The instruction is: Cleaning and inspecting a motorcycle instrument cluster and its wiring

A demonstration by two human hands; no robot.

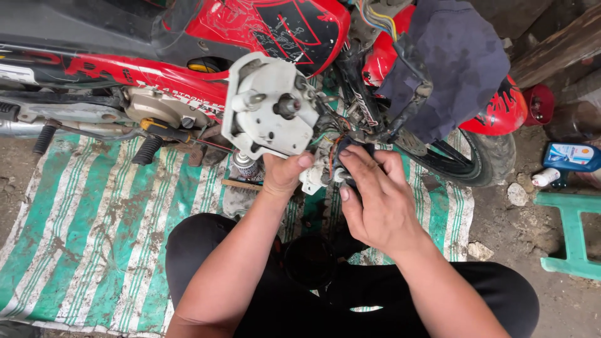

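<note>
Beneath the white gauge housing (270, 106) — both hands (332, 181) closed on half-hidden wiring connectors (325, 169), details unclear.

At the far right I see a blue bottle (571, 156) lying on the dirt floor, with a white and yellow label; just beside its left end lies a small white bottle (546, 177).
</note>
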